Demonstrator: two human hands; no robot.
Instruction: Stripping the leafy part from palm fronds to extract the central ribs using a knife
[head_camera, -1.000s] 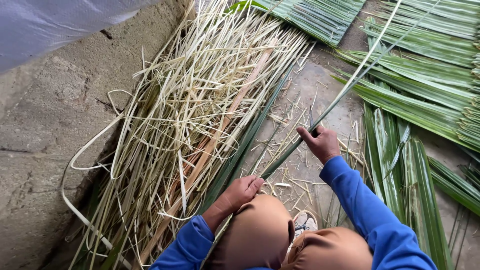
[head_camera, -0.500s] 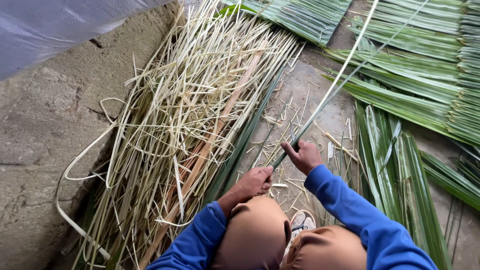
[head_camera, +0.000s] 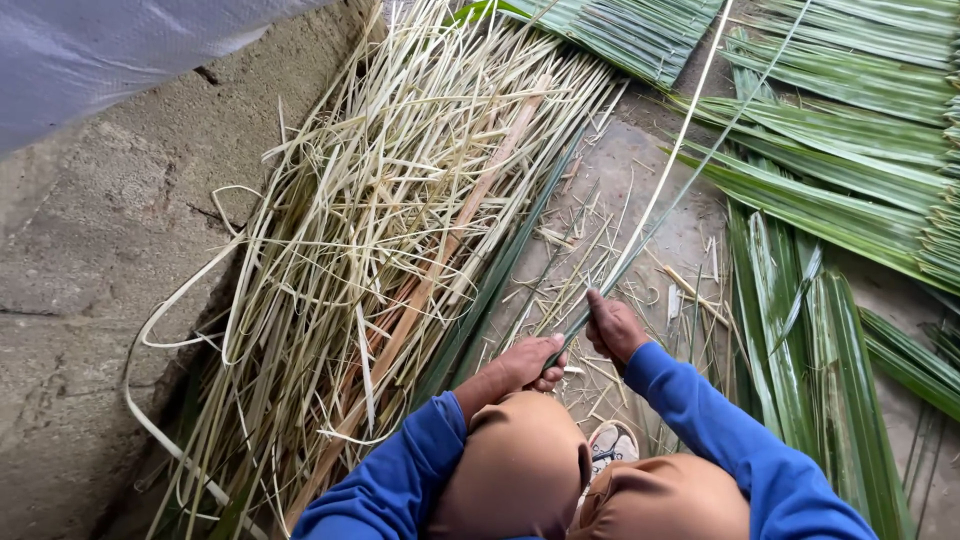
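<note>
We are clamping our left hand (head_camera: 528, 362) and right hand (head_camera: 613, 328) on 1 long green palm leaf strip (head_camera: 668, 200), beside the pale dried strip pile (head_camera: 400, 220) at left.

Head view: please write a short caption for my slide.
Both hands, left and right, grip one long leaf strip over a concrete floor, between a pale strip pile and green leaves.

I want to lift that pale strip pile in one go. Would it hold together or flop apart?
Probably floppy: strips in the pale strip pile curl into loose loops at its edge. Likely light, since they look thin and dried. They lie tangled and crossed, so some may snag and others slide out. The long leaf strip in both hands bends too.
</note>
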